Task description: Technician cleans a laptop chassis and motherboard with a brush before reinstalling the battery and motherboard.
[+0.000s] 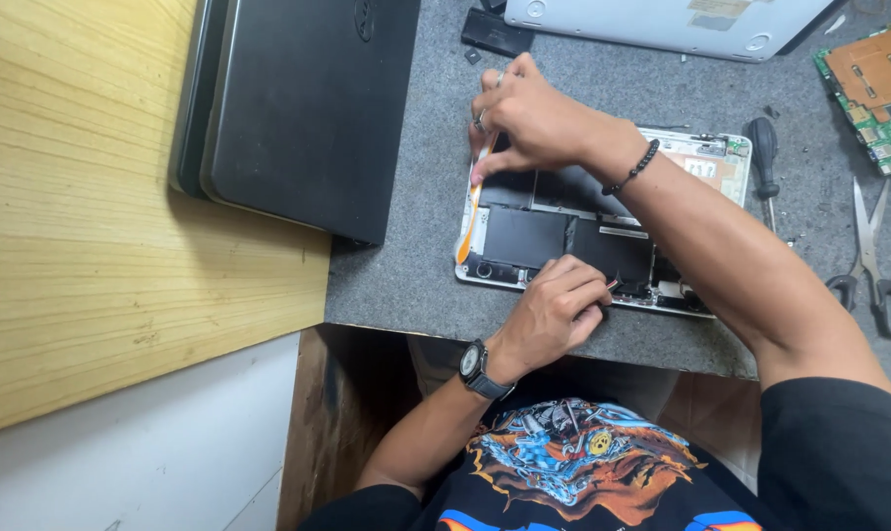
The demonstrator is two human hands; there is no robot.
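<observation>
The right hand [529, 123] pinched an orange pry tool [473, 211] under the opened laptop's [603, 231] edge, while the left hand [556, 310], fingers curled, steadied its battery [524, 236].

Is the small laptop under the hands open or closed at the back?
Open: the laptop lies without its back cover, black battery cells exposed.

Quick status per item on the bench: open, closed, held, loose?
Small laptop: back cover off, insides exposed.
Orange ribbon strip: pinched by right hand.
Left hand: fingertips pressing at the black battery, nothing visibly gripped.
Black laptops: stacked, lids closed.
White cover: lying detached.
Scissors: lying loose, blades closed.
Screwdriver: lying unused.
Circuit board: removed, lying bare.
</observation>
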